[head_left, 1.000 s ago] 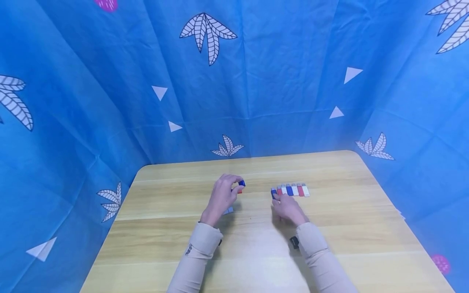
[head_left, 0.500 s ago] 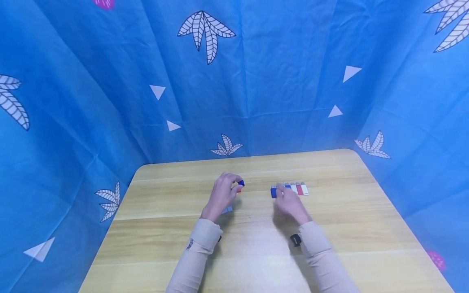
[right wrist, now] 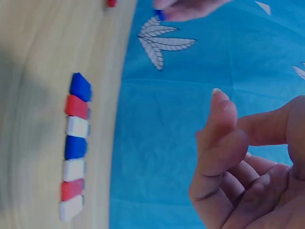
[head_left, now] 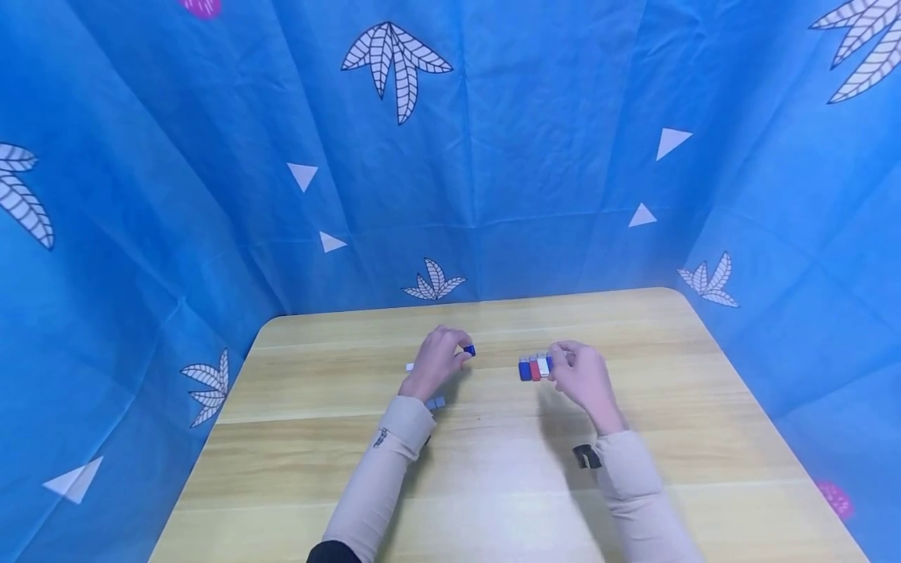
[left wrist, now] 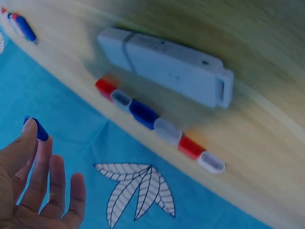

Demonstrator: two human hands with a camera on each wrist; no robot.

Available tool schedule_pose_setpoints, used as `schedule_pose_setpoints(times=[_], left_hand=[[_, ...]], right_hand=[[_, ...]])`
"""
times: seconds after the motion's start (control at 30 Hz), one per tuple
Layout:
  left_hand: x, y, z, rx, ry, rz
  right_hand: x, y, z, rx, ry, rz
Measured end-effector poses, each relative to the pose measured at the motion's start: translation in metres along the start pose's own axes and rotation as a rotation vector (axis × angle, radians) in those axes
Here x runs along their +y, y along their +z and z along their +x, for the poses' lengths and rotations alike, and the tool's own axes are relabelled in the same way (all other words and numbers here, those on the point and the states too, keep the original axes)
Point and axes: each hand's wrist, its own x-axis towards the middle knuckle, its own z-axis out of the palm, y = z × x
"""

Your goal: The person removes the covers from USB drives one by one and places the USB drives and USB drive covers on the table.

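My left hand (head_left: 435,361) pinches a small blue cap (left wrist: 38,129) between thumb and finger, above the table. Beneath it, in the left wrist view, a line of small red, white and blue caps (left wrist: 144,114) lies on the table beside a larger pale oblong stick (left wrist: 167,67). To the right, USB flash drives in blue, red and white (right wrist: 75,147) lie side by side in a row, metal ends pointing away. My right hand (head_left: 583,379) hovers over the row's right part, hiding it in the head view. Its fingers are loosely bent, with nothing visible between them.
A light wooden table (head_left: 310,485) carries everything. Blue patterned cloth (head_left: 549,156) hangs behind it and along both sides. A dark wrist strap (head_left: 587,456) shows at the right sleeve.
My right hand has moved rightward along the row of flash drives and lifted off it, uncovering the left-hand drives. My left hand, still pinching the blue cap, has shifted slightly right.
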Motion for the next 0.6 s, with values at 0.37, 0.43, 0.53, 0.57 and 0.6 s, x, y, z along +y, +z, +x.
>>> schedule_pose_setpoints(times=[0.37,0.43,0.53,0.57,0.6], left_hand=[[-0.008,0.017,0.012,-0.097,0.001,0.084],[-0.009,0.020,0.012,-0.117,0.001,0.108],[-0.011,0.024,0.013,-0.129,0.001,0.138],[-0.012,0.025,0.013,-0.129,0.001,0.143],[-0.012,0.026,0.014,-0.128,0.001,0.144]], right_hand=[[-0.012,-0.012,-0.014,0.070,-0.057,0.035],[-0.013,-0.014,-0.016,0.073,-0.063,0.039],[-0.014,-0.016,-0.018,0.077,-0.076,0.040],[-0.015,-0.016,-0.019,0.077,-0.079,0.041],[-0.015,-0.017,-0.019,0.077,-0.081,0.041]])
